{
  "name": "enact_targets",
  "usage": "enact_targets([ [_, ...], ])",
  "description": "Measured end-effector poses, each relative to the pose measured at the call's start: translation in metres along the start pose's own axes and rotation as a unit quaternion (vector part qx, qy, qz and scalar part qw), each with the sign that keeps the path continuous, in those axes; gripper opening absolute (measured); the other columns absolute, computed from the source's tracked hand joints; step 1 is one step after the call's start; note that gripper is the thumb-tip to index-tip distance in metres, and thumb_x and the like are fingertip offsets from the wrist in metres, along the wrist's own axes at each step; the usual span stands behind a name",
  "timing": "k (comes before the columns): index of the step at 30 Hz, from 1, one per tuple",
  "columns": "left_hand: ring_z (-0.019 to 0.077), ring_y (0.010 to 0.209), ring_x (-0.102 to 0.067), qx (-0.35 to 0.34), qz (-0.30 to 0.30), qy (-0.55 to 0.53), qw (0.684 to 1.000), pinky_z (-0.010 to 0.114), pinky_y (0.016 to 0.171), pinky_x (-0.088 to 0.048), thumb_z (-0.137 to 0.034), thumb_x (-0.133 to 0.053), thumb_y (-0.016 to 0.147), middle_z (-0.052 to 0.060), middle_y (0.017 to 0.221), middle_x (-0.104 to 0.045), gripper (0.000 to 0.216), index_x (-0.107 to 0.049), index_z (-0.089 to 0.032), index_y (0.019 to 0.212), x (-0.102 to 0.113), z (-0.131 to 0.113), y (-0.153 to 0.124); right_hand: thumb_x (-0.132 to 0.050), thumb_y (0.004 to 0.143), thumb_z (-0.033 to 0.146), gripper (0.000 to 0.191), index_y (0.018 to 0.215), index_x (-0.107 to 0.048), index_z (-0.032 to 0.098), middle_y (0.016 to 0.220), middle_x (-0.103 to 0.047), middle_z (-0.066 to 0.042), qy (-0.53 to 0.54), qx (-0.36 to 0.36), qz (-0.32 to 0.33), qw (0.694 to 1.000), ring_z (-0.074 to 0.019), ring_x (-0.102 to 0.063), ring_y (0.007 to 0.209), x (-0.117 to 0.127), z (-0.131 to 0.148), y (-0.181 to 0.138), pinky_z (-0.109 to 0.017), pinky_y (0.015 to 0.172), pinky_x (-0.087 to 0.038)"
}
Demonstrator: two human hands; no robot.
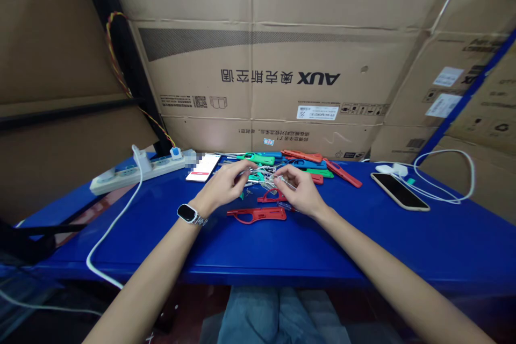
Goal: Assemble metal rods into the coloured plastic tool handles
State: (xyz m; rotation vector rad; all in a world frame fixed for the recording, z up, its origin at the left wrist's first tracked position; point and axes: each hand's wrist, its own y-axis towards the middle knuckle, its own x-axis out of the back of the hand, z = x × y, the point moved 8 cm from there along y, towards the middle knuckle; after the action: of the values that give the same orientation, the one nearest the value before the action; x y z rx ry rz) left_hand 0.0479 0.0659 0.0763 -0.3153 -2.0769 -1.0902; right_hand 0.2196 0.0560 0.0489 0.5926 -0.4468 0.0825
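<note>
My left hand, with a watch at the wrist, reaches to the left edge of a pile of small metal and white parts. Its thumb and forefinger are apart, with nothing visible between them. Over the pile's right side, my right hand has thumb and forefinger pinched together; what they hold is too small to make out. Just in front lies a red lighter shell half, and a second red shell piece is partly hidden by my right hand. Behind are a green lighter and a red lighter.
A lit phone lies left of the pile, beside a white power strip with plugs and cables. At right are a dark phone, a white charger and a looped cable. A cardboard wall stands behind the blue table.
</note>
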Motion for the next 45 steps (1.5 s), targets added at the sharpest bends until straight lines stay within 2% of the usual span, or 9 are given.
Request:
enact_targets([
  [5,0.0118,0.056,-0.047,0.005,0.029,-0.023,0.999,0.025,0.055,-0.034,-0.027,-0.049,0.094,-0.001,0.067,-0.058,0.019,-0.063,-0.017,0.101,-0.007,0.000,-0.001,-0.058,0.091,0.042,0.029,0.113,-0.061,0.023,0.071,-0.055,0.001,-0.106,0.034,-0.008,0.994,-0.0146,-0.049,0.059,0.008,0.002,0.001,-0.028,0.058,-0.039],
  [10,0.0105,0.052,-0.043,0.003,0.051,-0.020,0.998,0.024,0.052,-0.031,-0.032,-0.051,0.094,-0.002,0.065,-0.057,0.021,-0.066,-0.017,0.094,-0.011,-0.003,-0.002,-0.054,0.094,0.040,0.025,0.095,-0.069,0.020,0.093,-0.065,-0.005,-0.067,0.036,0.032,0.997,-0.0180,-0.061,0.083,0.003,0.000,0.003,-0.030,0.074,-0.046],
  [14,0.0107,0.049,-0.046,0.026,0.069,-0.036,0.997,0.024,0.049,-0.031,-0.034,-0.050,0.096,-0.003,0.059,-0.055,0.023,-0.066,-0.018,0.098,-0.013,0.000,-0.004,-0.065,0.086,0.045,0.028,0.093,-0.068,0.018,0.084,-0.066,-0.002,0.025,-0.036,0.096,0.994,-0.0160,-0.059,0.073,-0.013,-0.014,-0.001,-0.028,0.067,-0.046],
  [19,0.0143,0.061,-0.061,0.065,0.085,-0.080,0.991,0.024,0.057,-0.042,-0.036,-0.053,0.095,0.000,0.070,-0.068,0.021,-0.060,-0.019,0.104,-0.013,0.003,-0.017,-0.070,0.080,0.044,0.028,0.086,-0.068,0.017,0.080,-0.065,-0.001,0.048,-0.055,0.130,0.989,-0.0144,-0.056,0.069,-0.025,-0.019,-0.005,-0.026,0.062,-0.043],
  [25,0.0153,0.073,-0.063,0.079,0.109,-0.054,0.989,0.025,0.062,-0.045,-0.037,-0.050,0.098,0.003,0.087,-0.070,0.022,-0.065,-0.020,0.099,-0.012,0.003,-0.046,-0.071,0.079,0.036,0.019,0.085,-0.068,0.018,0.081,-0.067,-0.002,0.048,-0.059,0.195,0.978,-0.0170,-0.061,0.075,-0.036,-0.011,-0.018,-0.030,0.071,-0.048],
  [28,0.0163,0.076,-0.063,0.079,0.122,-0.029,0.989,0.026,0.065,-0.046,-0.035,-0.049,0.098,0.003,0.091,-0.070,0.021,-0.065,-0.021,0.097,-0.015,0.005,-0.055,-0.070,0.078,0.033,0.016,0.087,-0.067,0.019,0.080,-0.065,0.000,0.068,-0.082,0.221,0.969,-0.0155,-0.059,0.071,-0.040,-0.009,-0.025,-0.029,0.068,-0.048],
  [34,0.0179,0.078,-0.062,0.067,0.132,-0.011,0.989,0.029,0.069,-0.047,-0.026,-0.051,0.094,0.003,0.092,-0.069,0.015,-0.063,-0.021,0.102,-0.022,0.002,-0.054,-0.069,0.080,0.038,0.022,0.090,-0.067,0.018,0.076,-0.064,0.000,0.081,-0.095,0.230,0.965,-0.0144,-0.056,0.068,-0.041,-0.009,-0.026,-0.027,0.063,-0.044],
  [39,0.0205,0.094,-0.064,0.039,0.126,-0.064,0.989,0.032,0.083,-0.048,-0.037,-0.065,0.089,0.005,0.110,-0.068,0.030,-0.059,-0.021,0.114,-0.032,-0.017,-0.037,-0.067,0.082,0.050,0.033,0.084,-0.064,0.017,0.069,-0.064,0.000,0.160,-0.132,0.257,0.944,-0.0100,-0.050,0.056,-0.051,-0.009,-0.019,-0.022,0.051,-0.037],
  [45,0.0137,0.064,-0.054,0.076,0.124,-0.131,0.981,0.025,0.060,-0.041,-0.036,-0.061,0.092,0.001,0.083,-0.067,0.023,-0.065,-0.019,0.105,-0.042,-0.012,-0.022,-0.054,0.089,0.042,0.023,0.099,-0.049,0.022,0.066,-0.069,0.001,0.276,-0.273,0.240,0.890,-0.0058,-0.031,0.036,-0.045,-0.028,-0.018,-0.018,0.038,-0.015],
])
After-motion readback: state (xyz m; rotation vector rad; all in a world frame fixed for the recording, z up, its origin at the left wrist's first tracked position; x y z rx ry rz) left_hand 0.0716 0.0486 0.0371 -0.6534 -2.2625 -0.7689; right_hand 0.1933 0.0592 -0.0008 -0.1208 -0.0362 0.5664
